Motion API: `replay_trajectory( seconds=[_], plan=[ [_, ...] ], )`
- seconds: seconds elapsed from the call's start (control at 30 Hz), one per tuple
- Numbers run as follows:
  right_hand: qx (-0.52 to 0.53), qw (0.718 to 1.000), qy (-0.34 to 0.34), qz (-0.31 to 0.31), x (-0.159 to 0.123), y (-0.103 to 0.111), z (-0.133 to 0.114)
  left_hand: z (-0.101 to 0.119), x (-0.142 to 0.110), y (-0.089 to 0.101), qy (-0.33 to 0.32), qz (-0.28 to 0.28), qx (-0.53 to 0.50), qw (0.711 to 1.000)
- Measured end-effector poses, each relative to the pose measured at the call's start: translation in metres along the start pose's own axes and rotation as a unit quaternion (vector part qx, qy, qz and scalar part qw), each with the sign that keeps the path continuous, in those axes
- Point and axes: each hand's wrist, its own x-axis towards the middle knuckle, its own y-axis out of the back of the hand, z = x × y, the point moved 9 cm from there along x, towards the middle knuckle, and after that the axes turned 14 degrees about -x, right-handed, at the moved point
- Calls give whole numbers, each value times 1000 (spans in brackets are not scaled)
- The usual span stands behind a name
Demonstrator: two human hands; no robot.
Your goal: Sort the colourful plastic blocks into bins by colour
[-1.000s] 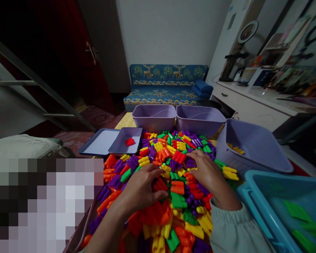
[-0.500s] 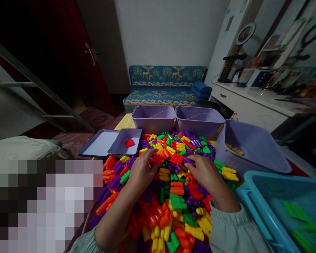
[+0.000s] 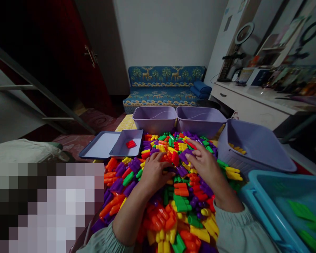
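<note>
Right hand [image 3: 204, 162] — pinching purple block [image 3: 184, 155] | likely light, stiff, slick; hold edges | left hand [image 3: 155, 171] — cannot tell grip from here

No lettering, brand or number can be read anywhere. Any print on the blue-and-white box [image 3: 261, 77] on the white desk [image 3: 249, 99] or on the small stickers [image 3: 228, 23] of the tall cabinet [image 3: 219, 47] is too small, dim and blurred to make out.
</note>
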Motion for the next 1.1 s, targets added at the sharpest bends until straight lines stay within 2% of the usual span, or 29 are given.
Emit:
replay_trajectory(
  seconds=[0.07,0.13,0.23,0.3,0.33,0.4,0.5,0.63,0.77,0.9,0.97,1.1],
  plan=[
    [111,993,-23,11,14,3,-6,-1,1,1,1,-1,-2,1000],
    [227,970,-62,51,35,10,-10,-2,2,0,-1,-6,-4,1000],
    [410,894,-145,109,74,13,-5,-4,2,0,-4,-10,-4,1000],
    [480,843,-193,144,98,11,2,-5,2,0,-3,-11,-4,1000],
    [499,824,-214,160,108,10,7,-5,2,0,-2,-11,-6,1000],
    [506,813,-233,170,125,6,15,-5,2,1,-3,-9,-11,1000],
    [498,811,-254,174,139,2,29,-5,2,1,-5,-7,-17,1000],
    [488,812,-267,177,143,2,40,-6,2,1,-8,-6,-10,1000],
    [482,822,-262,154,141,3,34,-6,2,0,-7,-7,-4,1000],
    [477,832,-251,132,116,2,22,-6,2,0,-5,-13,-9,1000],
    [462,852,-212,125,96,5,14,-6,3,0,-6,-13,-10,1000],
    [364,925,-86,65,52,12,-7,-5,3,1,-11,-12,-10,1000]
  ],
)
